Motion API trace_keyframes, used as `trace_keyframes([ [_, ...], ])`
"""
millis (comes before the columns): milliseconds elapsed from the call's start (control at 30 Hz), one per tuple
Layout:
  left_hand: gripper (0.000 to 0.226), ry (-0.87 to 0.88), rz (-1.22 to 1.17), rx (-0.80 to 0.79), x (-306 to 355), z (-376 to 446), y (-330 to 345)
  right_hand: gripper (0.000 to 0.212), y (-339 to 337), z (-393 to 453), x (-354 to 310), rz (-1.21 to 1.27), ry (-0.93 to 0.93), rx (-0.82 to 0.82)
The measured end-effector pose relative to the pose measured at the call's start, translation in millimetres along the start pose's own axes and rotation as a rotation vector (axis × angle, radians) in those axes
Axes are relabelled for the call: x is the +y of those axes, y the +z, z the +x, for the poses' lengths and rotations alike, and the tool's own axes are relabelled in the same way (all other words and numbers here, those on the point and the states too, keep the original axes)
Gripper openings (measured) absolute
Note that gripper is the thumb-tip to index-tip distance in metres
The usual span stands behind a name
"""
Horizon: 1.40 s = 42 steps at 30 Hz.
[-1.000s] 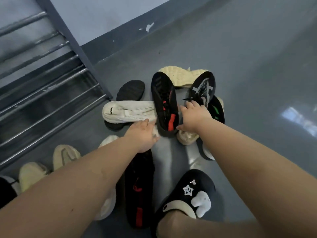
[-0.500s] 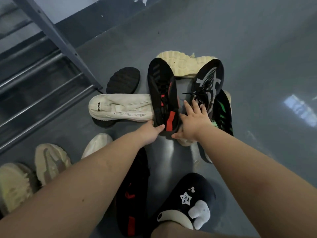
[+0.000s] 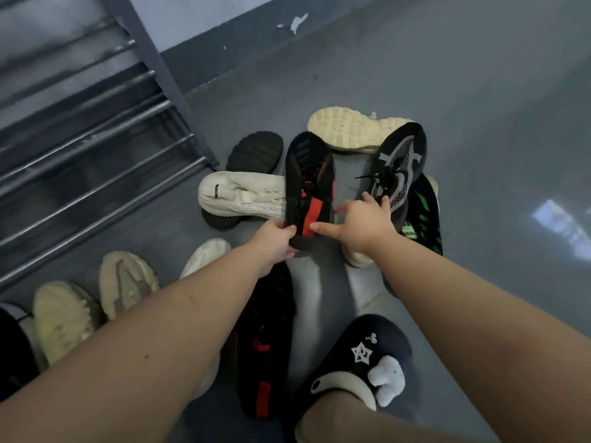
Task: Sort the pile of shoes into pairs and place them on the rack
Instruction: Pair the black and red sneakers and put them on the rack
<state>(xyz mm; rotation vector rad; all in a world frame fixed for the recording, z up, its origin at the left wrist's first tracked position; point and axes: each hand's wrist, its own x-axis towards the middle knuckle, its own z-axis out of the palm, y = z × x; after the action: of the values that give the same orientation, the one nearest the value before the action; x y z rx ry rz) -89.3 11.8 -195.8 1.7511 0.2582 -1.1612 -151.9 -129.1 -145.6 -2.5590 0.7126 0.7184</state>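
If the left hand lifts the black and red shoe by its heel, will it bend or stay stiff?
The black and red shoe looks knitted, so its upper probably flexes. The left hand grips the heel alone, so the toe may droop slightly. It seems light.

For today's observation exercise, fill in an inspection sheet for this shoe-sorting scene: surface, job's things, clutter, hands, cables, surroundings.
Surface: glossy grey floor, with a bright window reflection at the right.
Job's things: black-and-red shoe in the pile; its apparent match lies nearer the person; white shoe on its side; cream shoe sole-up; black-and-grey laced shoe; black-and-green shoe; beige pair beside the rack, whose visible bars are empty.
Clutter: nothing seen beyond the shoes.
Hands: left hand grips the black-and-red shoe's heel; right hand open, fingers spread against it.
Cables: nothing seen.
Surroundings: wall with dark skirting and chipped paint; the person wears a black slipper.
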Motion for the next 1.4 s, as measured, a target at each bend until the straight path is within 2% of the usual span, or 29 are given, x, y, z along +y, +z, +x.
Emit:
trace_keyframes([
  [100, 0.026, 0.013, -0.047, 0.017, -8, -33, -15, 0.075, 4, -21, -21, 0.242, 0.045, -0.03],
  [233, 0.034, -0.033, -0.167, -0.022, -36, -86, -29, 0.071, 22, -50, -51, 0.634, 0.181, -0.225],
  [333, 0.031, -0.041, -0.224, -0.031, -61, -120, -46, 0.058, 38, -71, -68, 0.783, 0.224, -0.296],
  [467, 0.017, -0.058, -0.263, -0.065, -93, -152, -69, 0.041, 63, -103, -83, 0.821, 0.238, -0.366],
  [600, 0.035, -0.07, -0.233, -0.125, -124, -168, -74, 0.034, 75, -130, -87, 0.845, 0.308, -0.421],
  [733, 0.041, -0.079, -0.082, -0.063, -161, -166, -65, 0.032, 76, -149, -75, 0.882, 0.398, -0.402],
  [867, 0.084, -0.084, 0.119, -0.005, -235, -114, -62, 0.027, 90, -161, -46, 0.782, 0.421, -0.272],
  [900, 0.08, -0.098, 0.114, -0.01, -245, -107, -61, 0.028, 95, -164, -39, 0.75, 0.428, -0.246],
  [967, 0.055, -0.117, 0.115, -0.036, -248, -103, -61, 0.032, 102, -167, -28, 0.724, 0.442, -0.234],
  [1033, 0.044, -0.128, 0.093, -0.04, -227, -125, -60, 0.037, 108, -164, -21, 0.763, 0.463, -0.237],
  [1167, 0.049, -0.257, 0.058, -0.002, -215, -132, -55, 0.034, 115, -152, -15, 0.819, 0.492, -0.254],
  [1267, 0.058, -0.36, -0.084, -0.014, -212, -130, -49, 0.036, 116, -146, -11, 0.906, 0.512, -0.313],
  [1400, 0.055, -0.363, -0.28, 0.003, -216, -123, -41, 0.034, 113, -140, -5, 0.912, 0.502, -0.43],
])
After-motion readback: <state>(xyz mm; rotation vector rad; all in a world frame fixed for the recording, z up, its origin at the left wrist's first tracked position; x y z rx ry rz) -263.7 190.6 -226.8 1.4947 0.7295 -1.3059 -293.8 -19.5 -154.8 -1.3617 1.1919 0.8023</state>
